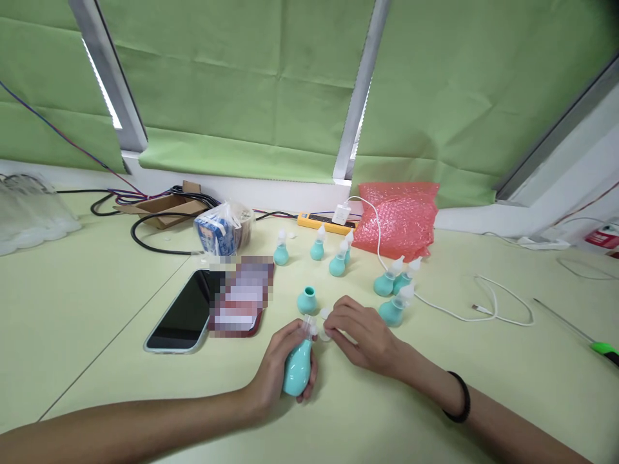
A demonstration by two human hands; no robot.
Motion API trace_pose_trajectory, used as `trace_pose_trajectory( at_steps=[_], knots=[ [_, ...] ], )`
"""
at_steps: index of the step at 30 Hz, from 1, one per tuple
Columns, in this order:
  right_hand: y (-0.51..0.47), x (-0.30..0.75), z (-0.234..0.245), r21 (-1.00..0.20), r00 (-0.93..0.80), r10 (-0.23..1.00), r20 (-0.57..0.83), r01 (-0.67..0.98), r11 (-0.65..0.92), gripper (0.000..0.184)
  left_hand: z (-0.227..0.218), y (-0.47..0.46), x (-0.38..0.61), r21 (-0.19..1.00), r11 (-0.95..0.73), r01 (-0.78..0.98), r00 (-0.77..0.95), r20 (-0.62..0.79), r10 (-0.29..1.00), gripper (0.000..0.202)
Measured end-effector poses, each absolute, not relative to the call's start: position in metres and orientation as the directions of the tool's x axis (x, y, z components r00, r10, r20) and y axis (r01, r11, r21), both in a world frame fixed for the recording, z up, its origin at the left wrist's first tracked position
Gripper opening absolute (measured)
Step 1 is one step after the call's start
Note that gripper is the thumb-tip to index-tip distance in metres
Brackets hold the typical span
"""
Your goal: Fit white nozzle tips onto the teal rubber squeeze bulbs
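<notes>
My left hand [275, 370] is wrapped round a teal rubber bulb [296, 368] with a clear tip, held just above the pale green table [97, 309]. My right hand [360, 335], fingers pinched, holds a small clear cap [325, 333] right beside the bulb's tip. A bare teal bulb without a tip [306, 300] stands just beyond my hands. Several more teal bulbs with white tips stand behind, such as one [281, 252] at the back and a group [395, 283] to the right.
A black phone [181, 314] and a blurred card lie to the left. A pink bubble-wrap bag [399, 219], a yellow power strip [322, 222], a white cable [459, 312], a plastic-wrapped box [222, 231] and black cables sit behind. A green-handled tool [604, 350] lies far right.
</notes>
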State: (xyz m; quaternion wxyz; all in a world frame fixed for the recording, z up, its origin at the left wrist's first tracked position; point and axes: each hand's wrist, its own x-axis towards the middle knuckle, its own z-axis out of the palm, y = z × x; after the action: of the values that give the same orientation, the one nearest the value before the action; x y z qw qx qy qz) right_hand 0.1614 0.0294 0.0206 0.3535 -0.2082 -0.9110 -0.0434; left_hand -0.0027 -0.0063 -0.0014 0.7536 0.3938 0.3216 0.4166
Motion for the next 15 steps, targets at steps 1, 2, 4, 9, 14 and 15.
trace_pose_trajectory(
  at_steps=[1, 2, 4, 9, 14, 15],
  knots=[
    [0.029, 0.161, 0.021, -0.062, -0.673, 0.319, 0.667, 0.377, 0.924, 0.007, -0.001, -0.006, -0.002, 0.858, 0.343, -0.382, 0.445, -0.154, 0.882, 0.022],
    [0.029, 0.160, 0.020, -0.061, -0.675, 0.296, 0.676, 0.349, 0.935, 0.009, -0.002, -0.006, -0.002, 0.855, 0.342, -0.390, 0.444, -0.151, 0.883, 0.022],
    [0.029, 0.160, 0.017, -0.069, -0.656, 0.268, 0.706, 0.313, 0.947, 0.013, -0.002, -0.006, -0.002, 0.851, 0.346, -0.396, 0.447, -0.150, 0.882, 0.021],
    [0.031, 0.160, 0.017, -0.174, -0.623, 0.285, 0.729, 0.233, 0.957, 0.012, -0.002, -0.006, -0.003, 0.865, 0.340, -0.370, 0.480, -0.135, 0.867, 0.022],
    [0.030, 0.164, 0.033, -0.309, -0.715, 0.347, 0.608, 0.189, 0.932, 0.006, -0.002, -0.007, -0.003, 0.874, 0.324, -0.363, 0.486, -0.119, 0.866, 0.020],
    [0.029, 0.164, 0.035, -0.302, -0.730, 0.349, 0.587, 0.202, 0.931, 0.006, -0.003, -0.007, -0.003, 0.875, 0.320, -0.363, 0.488, -0.114, 0.865, 0.020]
  ],
)
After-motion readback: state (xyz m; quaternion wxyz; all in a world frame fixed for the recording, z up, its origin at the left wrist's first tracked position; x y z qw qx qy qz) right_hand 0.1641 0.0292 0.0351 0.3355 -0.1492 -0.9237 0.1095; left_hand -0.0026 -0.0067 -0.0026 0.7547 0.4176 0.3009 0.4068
